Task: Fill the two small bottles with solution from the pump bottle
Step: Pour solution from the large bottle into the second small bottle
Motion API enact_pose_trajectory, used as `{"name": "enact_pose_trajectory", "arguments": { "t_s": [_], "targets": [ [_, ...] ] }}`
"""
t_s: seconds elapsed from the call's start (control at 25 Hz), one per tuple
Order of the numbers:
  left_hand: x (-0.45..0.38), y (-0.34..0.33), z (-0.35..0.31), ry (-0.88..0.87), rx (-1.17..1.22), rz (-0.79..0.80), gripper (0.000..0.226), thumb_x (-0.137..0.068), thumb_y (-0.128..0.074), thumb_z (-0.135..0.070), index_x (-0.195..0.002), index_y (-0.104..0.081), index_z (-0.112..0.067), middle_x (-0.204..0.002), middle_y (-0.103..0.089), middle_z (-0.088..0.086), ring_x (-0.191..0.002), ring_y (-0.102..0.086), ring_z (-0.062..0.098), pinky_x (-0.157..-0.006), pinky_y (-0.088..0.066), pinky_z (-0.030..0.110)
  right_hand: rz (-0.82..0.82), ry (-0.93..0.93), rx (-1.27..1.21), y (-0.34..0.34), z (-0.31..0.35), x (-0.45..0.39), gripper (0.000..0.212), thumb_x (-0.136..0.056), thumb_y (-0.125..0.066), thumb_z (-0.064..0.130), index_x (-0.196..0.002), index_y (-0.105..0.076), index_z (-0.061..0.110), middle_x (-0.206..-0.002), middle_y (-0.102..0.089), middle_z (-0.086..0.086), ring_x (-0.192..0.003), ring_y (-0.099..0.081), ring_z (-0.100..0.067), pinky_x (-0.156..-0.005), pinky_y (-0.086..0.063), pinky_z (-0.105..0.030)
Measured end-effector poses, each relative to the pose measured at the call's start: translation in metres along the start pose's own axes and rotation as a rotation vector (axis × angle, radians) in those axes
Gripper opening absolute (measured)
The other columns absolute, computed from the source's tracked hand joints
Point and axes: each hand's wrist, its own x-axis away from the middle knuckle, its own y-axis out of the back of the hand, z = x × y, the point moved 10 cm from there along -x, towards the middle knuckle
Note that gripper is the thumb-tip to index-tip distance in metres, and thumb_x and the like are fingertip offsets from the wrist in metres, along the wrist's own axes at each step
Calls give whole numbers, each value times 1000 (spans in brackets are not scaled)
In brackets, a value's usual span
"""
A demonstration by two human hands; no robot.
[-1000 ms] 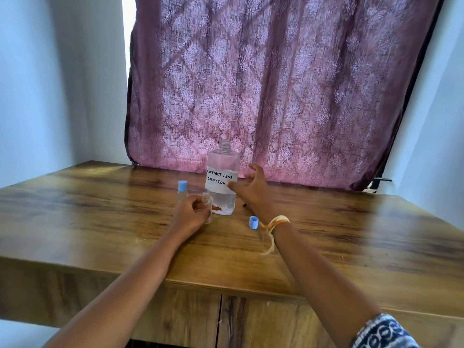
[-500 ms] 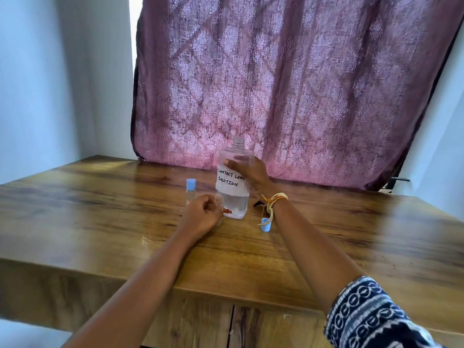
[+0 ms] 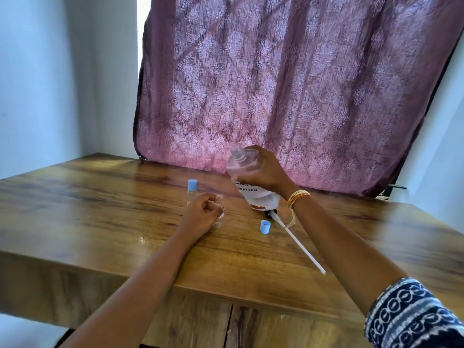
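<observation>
1. Tilting in right hand [image 3: 266, 172]: pump bottle [image 3: 247, 179], clear plastic, lifted off tabletop [image 3: 100, 214], open threaded neck up-left, base down-right. White label w/ handwritten "SOLUTION"; fingers hide the line above. Little liquid inside, reddish patch near base. Grip closed around upper body.
2. Wrapping left hand [image 3: 200, 214] around open small bottle [image 3: 219, 209], clear, upright on tabletop, rim showing past fingers. Grip closed on it.
3. Standing just behind left hand: 2nd small bottle [image 3: 192, 190], clear, light-blue cap on.
4. Lying loose on tabletop, btwn the hands: light-blue cap [image 3: 265, 227].
5. Lying right of that cap: pump head w/ long white dip tube [image 3: 298, 242], black collar under the big bottle's base, tube pointing toward near edge.
6. Hanging behind: mauve patterned curtain [image 3: 288, 84].
</observation>
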Motion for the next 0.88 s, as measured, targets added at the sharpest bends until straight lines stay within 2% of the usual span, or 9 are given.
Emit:
{"name": "enact_pose_trajectory", "arguments": {
  "t_s": [0.08, 0.12, 0.24, 0.32, 0.4, 0.68, 0.88],
  "targets": [
    [1, -1, 1, 7, 30, 17, 24, -84, -71, -10, -107, -64, -6, -86, -67, 13, -69, -62, 9, -49, -48, 8, 6, 36, 68, 0, 2, 10, 66, -58, -91, 23, -115, -59, 20, -103, -69, 6, -89, -65, -2, -74, -51, -18],
    [1, -2, 1, 0, 36, 25, 22, -85, -71, -10, -106, -65, -7, -86, -67, 13, -69, -62, 9, -50, -49, 10, 7, 62, 102, 0, 3, 14, 66, -57, -90, 23, -115, -59, 23, -104, -69, 6, -90, -65, -5, -74, -51, -18],
    [4, -1, -3, -29, 59, 41, 15, -85, -70, -10, -99, -67, -15, -79, -67, 5, -68, -64, 9, -51, -52, 13, 44, 138, 214, -5, 7, 21, 70, -56, -89, 23, -118, -57, 25, -106, -70, 4, -95, -66, -16, -80, -55, -32],
    [5, -2, -3, -32, 85, 55, 15, -85, -70, -10, -99, -67, -17, -83, -70, 11, -74, -68, 17, -55, -58, 22, 63, 198, 311, -10, 13, 24, 69, -56, -88, 26, -118, -57, 25, -104, -70, 4, -91, -67, -17, -77, -56, -37],
    [6, -2, -3, -29, 102, 63, 15, -85, -69, -11, -99, -68, -18, -89, -71, 16, -80, -70, 22, -58, -60, 27, 78, 238, 401, -15, 17, 26, 69, -55, -86, 30, -118, -57, 26, -102, -70, 4, -88, -66, -17, -73, -56, -37],
    [6, -4, -2, -20, 152, 83, 10, -88, -68, -18, -98, -70, -18, -90, -70, 12, -76, -70, 11, -56, -57, 24, 108, 307, 603, -24, 15, 30, 72, -57, -83, 39, -123, -56, 27, -105, -70, 1, -91, -66, -24, -74, -55, -42],
    [6, -5, -2, -7, 167, 89, 19, -89, -68, -16, -107, -70, -11, -99, -68, 25, -83, -70, 21, -62, -62, 37, 104, 332, 641, -28, 15, 31, 75, -56, -83, 41, -123, -55, 25, -106, -69, 0, -92, -65, -25, -75, -54, -43]
  ]
}}
